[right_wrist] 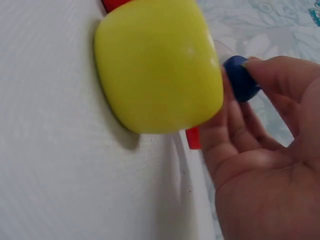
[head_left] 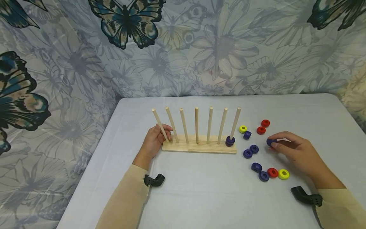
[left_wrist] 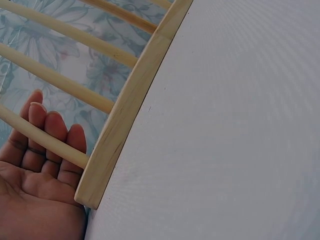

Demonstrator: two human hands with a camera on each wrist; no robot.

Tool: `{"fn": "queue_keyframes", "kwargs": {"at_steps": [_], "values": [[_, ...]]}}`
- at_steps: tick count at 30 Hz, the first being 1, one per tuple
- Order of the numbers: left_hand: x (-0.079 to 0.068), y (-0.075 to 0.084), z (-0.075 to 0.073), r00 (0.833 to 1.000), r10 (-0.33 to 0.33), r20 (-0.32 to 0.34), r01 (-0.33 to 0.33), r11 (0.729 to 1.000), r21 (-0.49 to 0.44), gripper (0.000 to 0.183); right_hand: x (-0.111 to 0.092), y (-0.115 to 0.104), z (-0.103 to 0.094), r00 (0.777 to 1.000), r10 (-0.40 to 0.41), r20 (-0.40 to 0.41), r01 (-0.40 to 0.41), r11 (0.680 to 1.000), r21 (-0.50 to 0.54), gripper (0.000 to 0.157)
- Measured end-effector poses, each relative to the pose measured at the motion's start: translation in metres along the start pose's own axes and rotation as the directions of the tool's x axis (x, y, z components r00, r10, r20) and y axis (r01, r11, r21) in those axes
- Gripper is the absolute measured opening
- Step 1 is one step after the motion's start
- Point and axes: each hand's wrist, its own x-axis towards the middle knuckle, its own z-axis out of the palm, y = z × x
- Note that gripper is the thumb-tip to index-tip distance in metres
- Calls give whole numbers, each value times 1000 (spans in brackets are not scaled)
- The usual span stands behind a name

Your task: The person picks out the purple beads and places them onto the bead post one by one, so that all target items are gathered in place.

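Observation:
A wooden stand (head_left: 200,148) with a row of several upright pegs sits on the white table. At its left end is my left hand (head_left: 152,142), palm beside the leftmost peg (left_wrist: 47,140). In the left wrist view its fingers lie relaxed behind that peg, close to the base. My right hand (head_left: 300,152) pinches a dark blue bead (right_wrist: 241,79) between thumb and fingertips, to the right of the loose beads. Dark blue beads (head_left: 230,141) are stacked low on the rightmost peg (head_left: 235,122); the other pegs are bare.
Between stand and right hand lie several loose blue beads (head_left: 247,154). Red beads (head_left: 265,123) lie farther back, near a yellow bead (head_left: 242,129). Closer to me are another red bead (head_left: 273,172) and yellow bead (head_left: 283,174). Patterned cloth (head_left: 183,63) hangs behind the table.

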Motion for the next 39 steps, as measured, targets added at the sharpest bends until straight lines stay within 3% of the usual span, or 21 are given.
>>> {"fn": "queue_keyframes", "kwargs": {"at_steps": [13,19,27,39], "values": [[0,-1,2,1000,-7,10,7,1000,-2,66,-4,-8,4,1000,20,3,-20,993,120,18],[0,0,3,1000,-2,1,2,1000,-2,69,-2,-9,11,998,38,59,-38,999,-1,28],[-1,2,2,1000,4,-11,-4,1000,0,73,3,-13,22,982,-95,165,112,989,-96,39],[-1,2,2,1000,4,-1,-4,1000,-1,72,2,-17,33,972,-133,194,174,962,-211,42]]}}
